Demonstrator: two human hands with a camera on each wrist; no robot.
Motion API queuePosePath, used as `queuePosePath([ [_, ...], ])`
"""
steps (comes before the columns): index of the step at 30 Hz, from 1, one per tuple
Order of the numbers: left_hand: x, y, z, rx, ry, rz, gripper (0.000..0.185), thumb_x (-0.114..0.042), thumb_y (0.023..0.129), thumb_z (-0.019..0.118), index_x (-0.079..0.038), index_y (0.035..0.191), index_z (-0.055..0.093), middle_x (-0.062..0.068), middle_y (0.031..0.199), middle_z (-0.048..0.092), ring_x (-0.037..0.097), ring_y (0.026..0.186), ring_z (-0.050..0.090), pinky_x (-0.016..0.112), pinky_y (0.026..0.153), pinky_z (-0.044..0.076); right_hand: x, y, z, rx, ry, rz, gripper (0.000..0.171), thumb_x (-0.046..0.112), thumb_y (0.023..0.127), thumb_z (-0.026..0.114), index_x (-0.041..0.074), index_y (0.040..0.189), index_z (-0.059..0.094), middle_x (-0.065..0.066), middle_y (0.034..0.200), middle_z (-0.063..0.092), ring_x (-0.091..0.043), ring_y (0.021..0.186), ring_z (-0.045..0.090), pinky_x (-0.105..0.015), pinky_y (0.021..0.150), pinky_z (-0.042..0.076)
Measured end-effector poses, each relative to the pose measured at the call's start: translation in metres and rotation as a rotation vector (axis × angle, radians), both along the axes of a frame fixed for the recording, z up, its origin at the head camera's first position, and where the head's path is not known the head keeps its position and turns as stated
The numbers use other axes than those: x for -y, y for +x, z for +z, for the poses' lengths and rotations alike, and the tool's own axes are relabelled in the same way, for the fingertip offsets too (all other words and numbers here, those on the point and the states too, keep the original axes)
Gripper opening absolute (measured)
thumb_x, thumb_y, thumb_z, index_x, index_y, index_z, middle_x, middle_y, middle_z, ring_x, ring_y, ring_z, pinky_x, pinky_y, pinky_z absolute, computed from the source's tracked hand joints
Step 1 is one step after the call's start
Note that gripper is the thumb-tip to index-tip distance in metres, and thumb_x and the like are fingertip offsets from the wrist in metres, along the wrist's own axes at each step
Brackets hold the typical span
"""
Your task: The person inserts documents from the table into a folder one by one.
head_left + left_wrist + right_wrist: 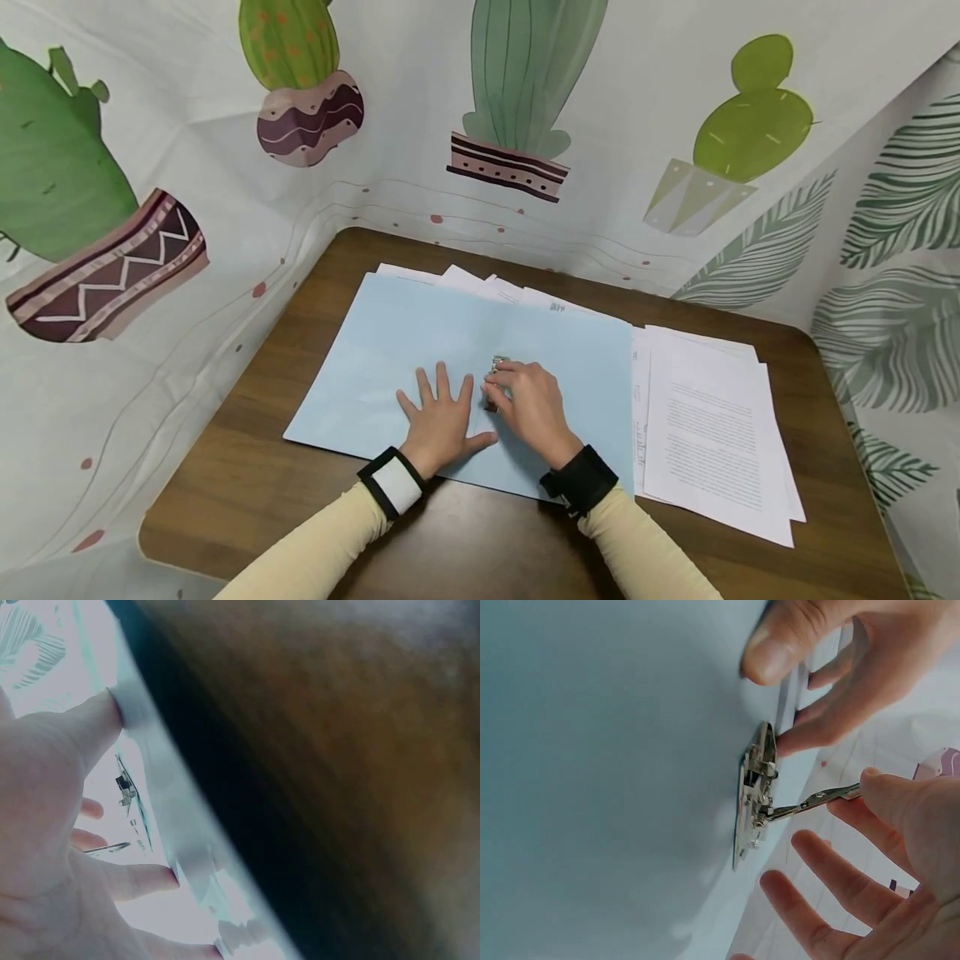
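Note:
A light blue folder lies flat on the table, a metal clip mechanism fixed near its middle. My left hand rests on the folder to the left of the clip, fingers spread and straight. With thumb and index finger, my right hand pinches the clip's metal lever, which stands raised from the base in the right wrist view. The other right fingers are loosely bent. From above, the right fingers cover part of the clip.
Printed sheets lie to the right of the folder, the nearest ones partly beneath it. More papers stick out behind its far edge. The brown wooden table meets a cactus-print cloth at the back.

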State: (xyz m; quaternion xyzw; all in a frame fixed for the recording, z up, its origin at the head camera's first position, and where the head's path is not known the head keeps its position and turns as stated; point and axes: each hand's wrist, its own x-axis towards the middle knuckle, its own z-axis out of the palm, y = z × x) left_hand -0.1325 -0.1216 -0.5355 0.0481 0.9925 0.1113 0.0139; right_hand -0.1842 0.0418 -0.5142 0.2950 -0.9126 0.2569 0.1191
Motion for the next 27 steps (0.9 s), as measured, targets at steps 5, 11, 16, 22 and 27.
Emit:
queuePosePath([
  [5, -0.002, -0.002, -0.002, -0.004, -0.013, -0.004, 0.103, -0.075, 0.077, 0.074, -0.010, 0.153, 0.048, 0.038, 0.156, 0.032, 0.067, 0.141, 0.024, 0.087, 0.094, 0.027, 0.001, -0.010, 0.008, -0.076, 0.012, -0.023, 0.013, 0.024, 0.095, 0.076, 0.014, 0.097, 0.084, -0.006, 0.095, 0.078, -0.028, 0.081, 0.072, -0.043, 0.064, 0.056],
  [11, -0.002, -0.003, -0.003, -0.021, -0.032, -0.002, 0.103, -0.076, 0.076, 0.073, -0.010, 0.152, 0.050, 0.038, 0.155, 0.034, 0.067, 0.139, 0.028, 0.086, 0.093, 0.029, 0.001, -0.035, 0.016, 0.023, -0.047, -0.070, 0.015, 0.020, 0.099, 0.071, 0.011, 0.096, 0.082, -0.005, 0.087, 0.077, -0.023, 0.077, 0.072, -0.042, 0.063, 0.055],
  [16, -0.003, -0.004, -0.002, -0.016, -0.018, 0.001, 0.103, -0.075, 0.075, 0.076, -0.009, 0.151, 0.051, 0.039, 0.154, 0.035, 0.068, 0.138, 0.028, 0.087, 0.092, 0.029, -0.002, -0.061, 0.014, 0.161, -0.072, -0.101, 0.018, 0.019, 0.101, 0.067, 0.010, 0.094, 0.081, -0.002, 0.078, 0.072, -0.017, 0.068, 0.065, -0.035, 0.058, 0.049],
  [22, -0.004, -0.005, -0.003, 0.002, -0.010, 0.012, 0.104, -0.075, 0.075, 0.075, -0.008, 0.151, 0.050, 0.039, 0.155, 0.032, 0.068, 0.139, 0.026, 0.087, 0.092, 0.027, -0.005, -0.084, 0.006, 0.292, -0.055, -0.107, 0.022, 0.023, 0.103, 0.064, 0.012, 0.093, 0.079, 0.001, 0.074, 0.066, -0.015, 0.069, 0.060, -0.033, 0.060, 0.046],
  [27, -0.005, -0.005, -0.004, 0.001, -0.014, 0.010, 0.105, -0.076, 0.075, 0.075, -0.009, 0.152, 0.050, 0.039, 0.156, 0.031, 0.069, 0.139, 0.025, 0.088, 0.093, 0.027, -0.005, -0.094, 0.002, 0.358, -0.028, -0.109, 0.022, 0.025, 0.104, 0.063, 0.013, 0.094, 0.079, 0.001, 0.073, 0.062, -0.016, 0.067, 0.055, -0.032, 0.060, 0.042],
])
